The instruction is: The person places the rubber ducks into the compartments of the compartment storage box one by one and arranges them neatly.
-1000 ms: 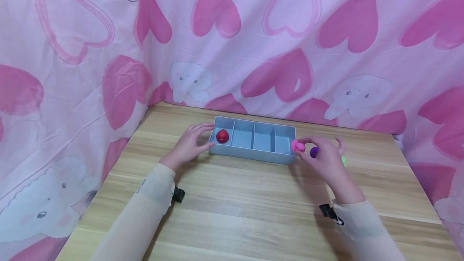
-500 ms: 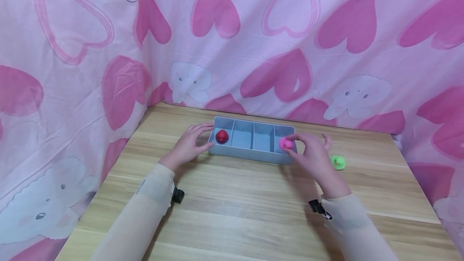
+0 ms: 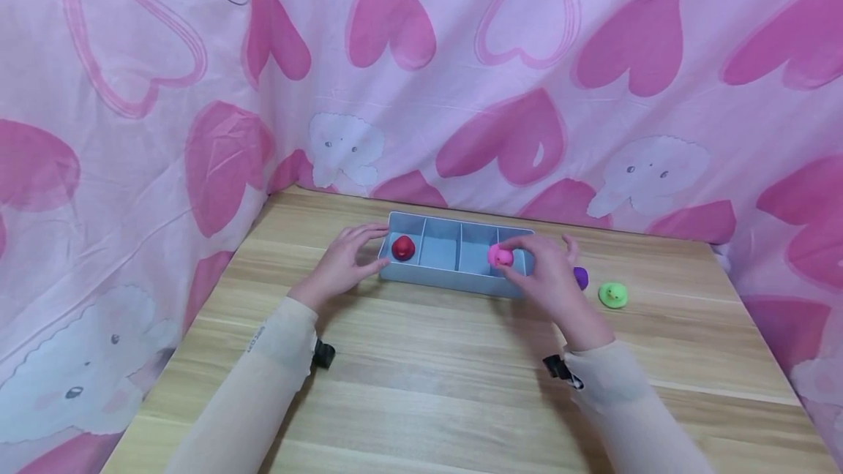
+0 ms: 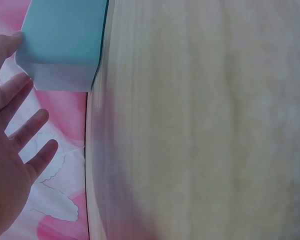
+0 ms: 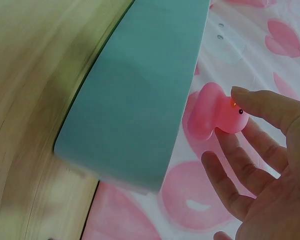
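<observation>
Farther left over the tray [image 3: 435,279] the pink duck [image 3: 502,255] is now carried, pinched between thumb and fingers of the right hand [image 3: 552,273]; behind it, the purple toy [image 3: 580,278] is partly uncovered again. By the left hand [image 3: 339,262], fingers spread, the tray's left end is touched. If that pinch is loosened here, the duck could be dropped onto the divider [image 3: 497,235] and tipped either way; if the tray is nudged, its landing could be spoiled.

Mid-frame, the tray [image 3: 448,278] looks like smooth, matt plastic, the pink duck [image 5: 217,112] smooth, rubbery plastic; below, the bench [image 3: 421,379] shows smooth wood grain; across the top, creased cloth [image 3: 408,115].
</observation>
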A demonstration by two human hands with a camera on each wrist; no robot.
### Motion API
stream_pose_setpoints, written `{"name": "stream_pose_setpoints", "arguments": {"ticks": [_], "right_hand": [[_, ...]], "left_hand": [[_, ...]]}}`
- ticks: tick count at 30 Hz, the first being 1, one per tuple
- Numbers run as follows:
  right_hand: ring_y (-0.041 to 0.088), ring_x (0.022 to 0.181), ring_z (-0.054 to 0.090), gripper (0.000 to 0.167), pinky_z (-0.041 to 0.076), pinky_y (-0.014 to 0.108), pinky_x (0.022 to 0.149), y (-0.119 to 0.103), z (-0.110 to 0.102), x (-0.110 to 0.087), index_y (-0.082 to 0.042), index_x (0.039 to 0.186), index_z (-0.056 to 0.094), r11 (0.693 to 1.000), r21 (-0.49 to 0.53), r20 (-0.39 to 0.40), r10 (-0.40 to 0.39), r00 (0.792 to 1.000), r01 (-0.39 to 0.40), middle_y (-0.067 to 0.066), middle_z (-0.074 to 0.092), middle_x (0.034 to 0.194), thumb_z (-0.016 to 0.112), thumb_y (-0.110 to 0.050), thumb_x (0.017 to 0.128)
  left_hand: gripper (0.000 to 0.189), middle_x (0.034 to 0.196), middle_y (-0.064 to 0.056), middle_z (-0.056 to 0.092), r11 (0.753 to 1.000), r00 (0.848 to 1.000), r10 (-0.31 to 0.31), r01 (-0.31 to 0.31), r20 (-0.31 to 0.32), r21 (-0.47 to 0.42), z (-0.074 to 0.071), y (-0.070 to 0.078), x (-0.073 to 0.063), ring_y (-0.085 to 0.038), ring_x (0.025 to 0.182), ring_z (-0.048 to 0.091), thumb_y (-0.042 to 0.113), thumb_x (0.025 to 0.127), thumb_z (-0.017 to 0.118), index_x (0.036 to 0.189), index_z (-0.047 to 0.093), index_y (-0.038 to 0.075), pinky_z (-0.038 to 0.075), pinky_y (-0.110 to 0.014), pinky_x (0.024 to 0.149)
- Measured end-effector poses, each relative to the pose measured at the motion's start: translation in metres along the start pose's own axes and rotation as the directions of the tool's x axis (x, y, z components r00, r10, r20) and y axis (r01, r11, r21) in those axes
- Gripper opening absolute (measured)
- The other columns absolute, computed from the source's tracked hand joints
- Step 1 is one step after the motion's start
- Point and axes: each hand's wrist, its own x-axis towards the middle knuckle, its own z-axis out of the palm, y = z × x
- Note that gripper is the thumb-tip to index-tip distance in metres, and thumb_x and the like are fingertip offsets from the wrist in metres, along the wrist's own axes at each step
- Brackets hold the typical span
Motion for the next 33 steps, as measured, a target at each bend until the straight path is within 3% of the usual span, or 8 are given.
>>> {"name": "stream_pose_setpoints", "arguments": {"ticks": [12,33], "right_hand": [[0.029,0.119,0.065,0.036,0.004,0.068,0.122,-0.013,0.012,0.011,-0.018,0.117,0.074,1.0,-0.01,0.002,-0.021,1.0,0.021,0.003,0.077,0.115,0.087,-0.028,0.085],[0.026,0.115,0.067,0.033,0.003,0.067,0.123,-0.033,0.03,0.035,-0.017,0.115,0.075,0.995,0.019,-0.008,-0.096,0.995,0.096,0.001,0.078,0.112,0.086,-0.027,0.086]], "left_hand": [[0.063,0.159,-0.005,0.048,1.0,1.0,-0.003,0.003,0.01,0.009,-0.002,0.003,0.0,-0.029,0.148,0.038,0.038,0.095,0.074,0.15,0.054,0.015,0.027,-0.062,0.124],[0.063,0.16,-0.004,0.048,1.0,1.0,0.0,0.0,0.003,0.006,-0.001,-0.001,0.0,-0.029,0.149,0.038,0.038,0.095,0.074,0.15,0.053,0.015,0.026,-0.064,0.124]]}}
